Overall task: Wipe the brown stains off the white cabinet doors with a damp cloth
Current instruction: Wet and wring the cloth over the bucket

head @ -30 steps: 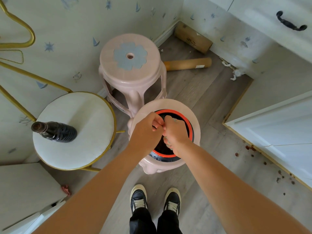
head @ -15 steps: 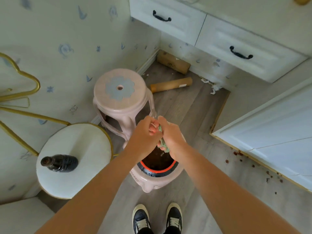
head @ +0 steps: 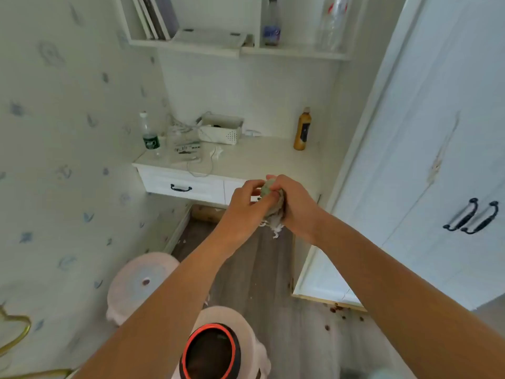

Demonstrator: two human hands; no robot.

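Both my hands hold a bunched greenish cloth (head: 269,192) in front of me at chest height. My left hand (head: 246,202) grips its left side and my right hand (head: 295,203) wraps its right side; white frayed threads hang below. The white cabinet doors (head: 426,187) stand to the right, with two black handles (head: 472,217) and faint brownish marks along the seam (head: 437,165). Brown drops spot the floor (head: 336,310) by the cabinet's lower corner. Directly below my arms a black bowl with an orange rim (head: 210,348) sits on a pink stool.
A second pink stool (head: 142,280) stands to the left by the wallpapered wall. Ahead is a white desk (head: 259,160) with drawers, bottles, a white basket and cables on top. Shelves above carry books and bottles. A gold chair frame (head: 16,332) shows at the lower left.
My hands have lifted the cloth up out of the bowl and away from the stool. The view has tilted up from the floor to the desk and cabinet doors.
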